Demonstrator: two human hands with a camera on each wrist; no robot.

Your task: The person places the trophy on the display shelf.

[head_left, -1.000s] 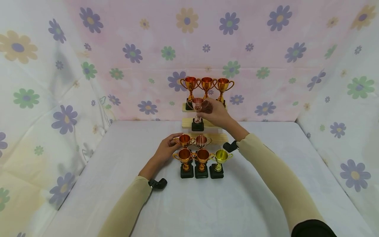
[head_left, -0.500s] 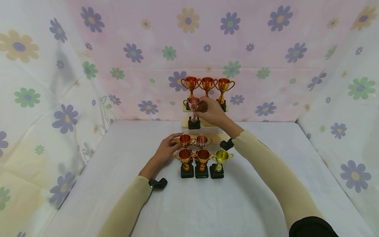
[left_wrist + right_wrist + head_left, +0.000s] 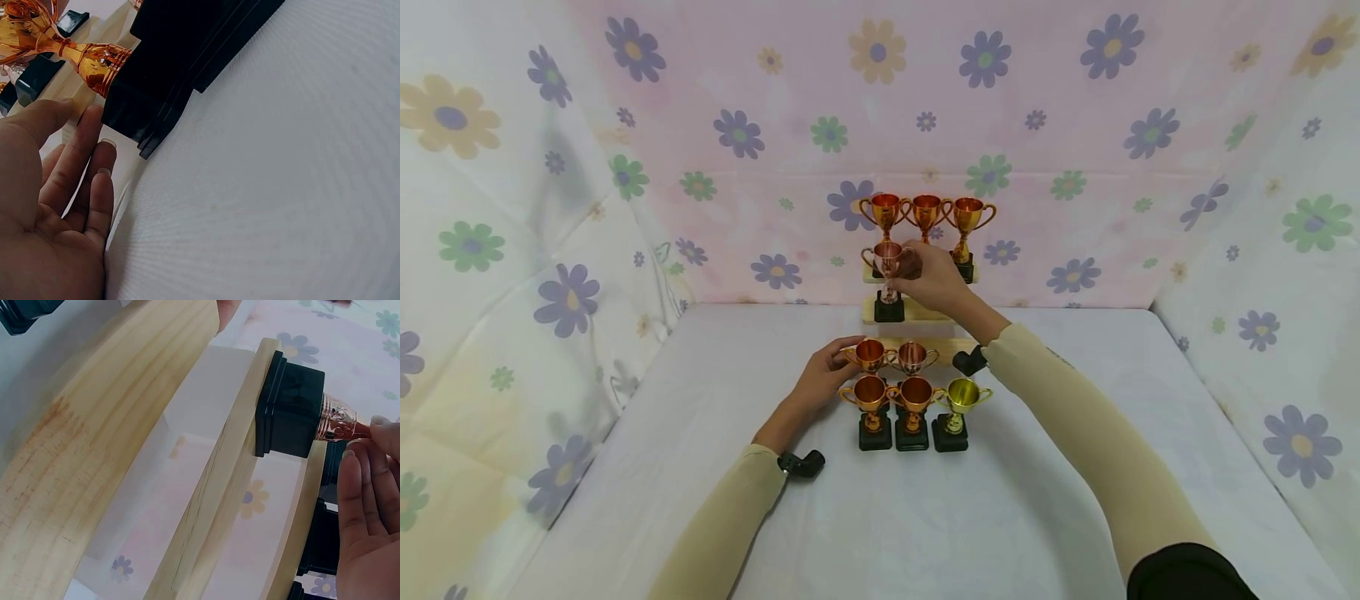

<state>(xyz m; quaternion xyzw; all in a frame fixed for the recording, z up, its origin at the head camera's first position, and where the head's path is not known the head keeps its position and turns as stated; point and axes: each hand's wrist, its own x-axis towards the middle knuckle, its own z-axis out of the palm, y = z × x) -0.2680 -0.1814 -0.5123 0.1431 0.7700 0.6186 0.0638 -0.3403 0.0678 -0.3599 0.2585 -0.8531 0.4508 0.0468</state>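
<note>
My right hand point(image 3: 936, 279) pinches a small rose-gold trophy cup point(image 3: 886, 260) by its stem. In the right wrist view its black base point(image 3: 292, 406) stands upright at the left end of the middle board point(image 3: 215, 481) of a wooden tiered stand. My left hand point(image 3: 818, 382) is at the left end of the stand's lowest board point(image 3: 957, 350), thumb and index finger on either side of the wood, just behind an orange-gold trophy point(image 3: 103, 65). Three gold trophies point(image 3: 967, 215) line the top tier, the middle one partly hidden by my right hand.
Three trophies stand in a front row on the white table point(image 3: 850, 525): two orange-gold point(image 3: 870, 395) and one yellow-gold point(image 3: 962, 395). Behind them are another orange-gold trophy point(image 3: 871, 355) and a rose-gold trophy point(image 3: 913, 357). Flowered cloth point(image 3: 880, 150) hangs behind and at both sides.
My right hand has moved the rose-gold trophy left and slightly back, to the left end of the middle board. My left hand has stayed in place.
</note>
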